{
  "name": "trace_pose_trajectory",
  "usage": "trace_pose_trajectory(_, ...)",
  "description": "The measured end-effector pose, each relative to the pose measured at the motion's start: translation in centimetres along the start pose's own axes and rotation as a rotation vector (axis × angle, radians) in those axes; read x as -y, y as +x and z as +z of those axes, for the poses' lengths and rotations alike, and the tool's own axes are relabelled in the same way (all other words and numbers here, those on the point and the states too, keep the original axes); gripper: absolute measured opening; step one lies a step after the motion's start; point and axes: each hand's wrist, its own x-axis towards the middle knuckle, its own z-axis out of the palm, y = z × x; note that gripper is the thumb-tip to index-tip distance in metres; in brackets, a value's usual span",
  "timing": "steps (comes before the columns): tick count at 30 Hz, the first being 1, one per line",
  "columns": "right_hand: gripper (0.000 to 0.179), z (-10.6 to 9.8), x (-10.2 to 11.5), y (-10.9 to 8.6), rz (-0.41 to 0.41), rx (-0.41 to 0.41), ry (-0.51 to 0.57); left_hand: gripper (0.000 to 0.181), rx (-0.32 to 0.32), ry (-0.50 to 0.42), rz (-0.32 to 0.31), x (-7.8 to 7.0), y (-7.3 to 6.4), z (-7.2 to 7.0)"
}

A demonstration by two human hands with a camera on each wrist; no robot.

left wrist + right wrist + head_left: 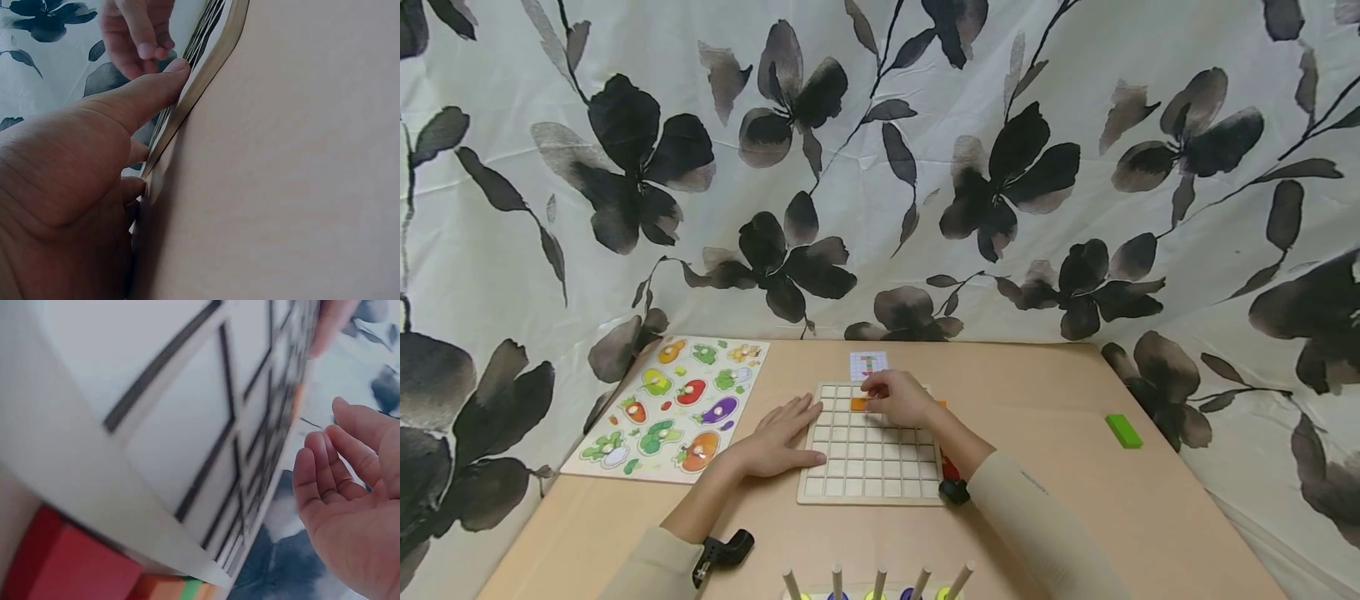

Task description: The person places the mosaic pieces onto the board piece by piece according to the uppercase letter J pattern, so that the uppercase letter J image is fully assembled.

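A pale wooden grid board [850,467] lies flat at the middle of the table. My left hand [775,440] rests along its left edge, fingers extended; in the left wrist view the thumb [159,87] lies against the rim. Over the board's upper part hovers my right hand [904,402], its fingers loosely bent. The right wrist view shows nothing between thumb and fingers [306,478]. Just left of those fingertips, an orange piece [858,404] sits in the upper grid. A small white card [859,364] with a coloured pattern lies behind the board.
Red [81,565] and orange [159,584] blocks lie along the board's right side, partly hidden by my right arm. A green block [1123,431] is farther right. At left is a vegetable picture board [651,354]. Wooden pegs [881,583] stand at the front edge; floral fabric hangs behind.
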Motion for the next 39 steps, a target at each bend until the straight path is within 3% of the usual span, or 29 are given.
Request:
trace_pose_trajectory(8,0.028,-2.6,1.9,-3.7,-0.047,-0.176,0.141,0.096,-0.008,-0.004,0.007,-0.1,-0.1,-0.2)
trace_pose_trajectory(16,0.03,-5.1,1.8,-6.4,-0.033,-0.295,0.145,0.096,0.003,-0.001,-0.01,0.0,0.0,-0.1)
trace_pose_trajectory(39,0.027,-8.6,-3.5,-9.5,0.071,-0.123,0.095,0.097,0.002,-0.008,-0.007,0.1,0.2,0.1)
